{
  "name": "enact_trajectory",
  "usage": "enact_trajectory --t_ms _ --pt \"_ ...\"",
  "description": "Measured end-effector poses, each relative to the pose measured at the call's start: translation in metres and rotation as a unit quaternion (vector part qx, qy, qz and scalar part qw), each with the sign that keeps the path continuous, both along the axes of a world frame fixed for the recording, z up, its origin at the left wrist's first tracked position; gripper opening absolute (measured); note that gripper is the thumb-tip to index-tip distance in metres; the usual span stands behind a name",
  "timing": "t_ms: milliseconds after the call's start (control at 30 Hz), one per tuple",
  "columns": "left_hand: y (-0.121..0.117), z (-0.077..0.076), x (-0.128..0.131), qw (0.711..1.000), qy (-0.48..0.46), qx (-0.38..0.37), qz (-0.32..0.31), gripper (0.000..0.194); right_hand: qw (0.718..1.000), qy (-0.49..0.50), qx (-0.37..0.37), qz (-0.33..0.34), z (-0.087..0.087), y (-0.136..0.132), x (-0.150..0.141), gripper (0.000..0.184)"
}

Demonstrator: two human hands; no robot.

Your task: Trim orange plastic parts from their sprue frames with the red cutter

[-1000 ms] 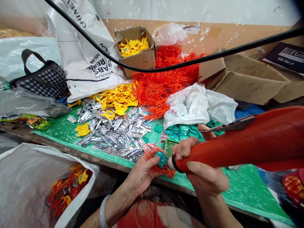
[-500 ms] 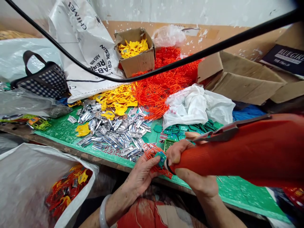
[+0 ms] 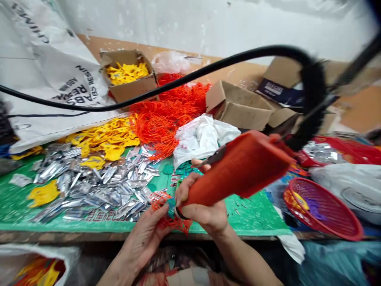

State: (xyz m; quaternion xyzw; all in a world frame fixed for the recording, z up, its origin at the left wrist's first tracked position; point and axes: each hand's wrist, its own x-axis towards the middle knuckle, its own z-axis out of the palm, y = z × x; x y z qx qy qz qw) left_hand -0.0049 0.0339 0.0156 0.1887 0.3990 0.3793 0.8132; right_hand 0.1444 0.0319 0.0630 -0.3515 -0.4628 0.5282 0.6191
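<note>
My right hand [image 3: 205, 208] is wrapped around a red electric screwdriver [image 3: 235, 169], whose black cable runs from its rear end. The tool's tip points left toward my left hand [image 3: 149, 228], and the tip itself is hidden. Pinched in my left fingers is a small teal plastic part [image 3: 171, 207] together with an orange openwork plastic piece [image 3: 157, 198]. Both hands are just above the front edge of the green-covered table [image 3: 253, 222]. Shiny silver plates [image 3: 119, 178] lie in a loose pile left of my hands, with yellow plastic parts [image 3: 104, 135] behind them.
Orange openwork pieces [image 3: 166, 115] are heaped behind a white plastic bag [image 3: 205, 137]. Cardboard boxes [image 3: 244, 113] stand against the wall. A black cable [image 3: 166, 85] arches across the view. On the right sits a red basket [image 3: 336, 222]; an open white sack [image 3: 68, 258] stands at lower left.
The view has swung right, bringing the red basket into sight. The screwdriver's rear end now shows, angled upward. Both hands keep their holds.
</note>
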Motion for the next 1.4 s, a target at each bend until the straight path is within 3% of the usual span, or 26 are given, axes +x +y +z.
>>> enact_trajectory --t_ms 100,333,500,567,633,700,767,900,1000,1167,1400 --pt "-0.001 0.002 0.003 1.000 -0.001 0.002 -0.014 0.032 0.998 0.044 0.014 -0.039 0.000 0.003 0.006 0.020" --pt "-0.010 0.003 0.012 0.998 0.030 0.000 -0.051 0.037 0.982 -0.060 -0.036 -0.177 0.021 0.007 0.036 0.022" --pt "-0.015 0.005 0.011 0.996 0.035 0.011 -0.075 0.036 0.956 -0.175 -0.009 -0.234 0.001 0.004 0.077 0.036" --pt "-0.015 0.005 0.009 0.996 0.037 0.012 -0.075 0.036 0.929 -0.273 -0.008 -0.250 -0.016 0.000 0.098 0.046" --pt "-0.013 0.002 0.008 0.997 0.039 0.009 -0.071 0.036 0.860 -0.442 -0.044 -0.252 -0.032 -0.005 0.119 0.044" --pt "-0.011 -0.001 0.007 0.997 0.045 0.001 -0.068 0.035 0.804 -0.542 -0.084 -0.232 -0.045 -0.010 0.138 0.034" --pt "-0.009 -0.003 0.008 0.996 0.048 -0.008 -0.071 0.034 0.763 -0.601 -0.113 -0.211 -0.054 -0.014 0.151 0.026" --pt "-0.008 -0.005 0.010 0.996 0.026 -0.015 -0.079 0.033 0.675 -0.701 -0.150 -0.174 -0.064 -0.013 0.155 0.033" --pt "-0.009 -0.005 0.009 0.997 -0.008 -0.020 -0.074 0.031 0.629 -0.747 -0.156 -0.145 -0.067 -0.008 0.152 0.031" --pt "-0.010 -0.003 0.004 0.997 -0.051 -0.009 -0.063 0.033 0.592 -0.783 -0.137 -0.133 -0.071 -0.001 0.154 0.023" --pt "-0.013 -0.005 0.003 0.996 -0.076 -0.019 -0.039 0.024 0.601 -0.751 -0.112 -0.249 -0.067 -0.007 0.149 0.031"
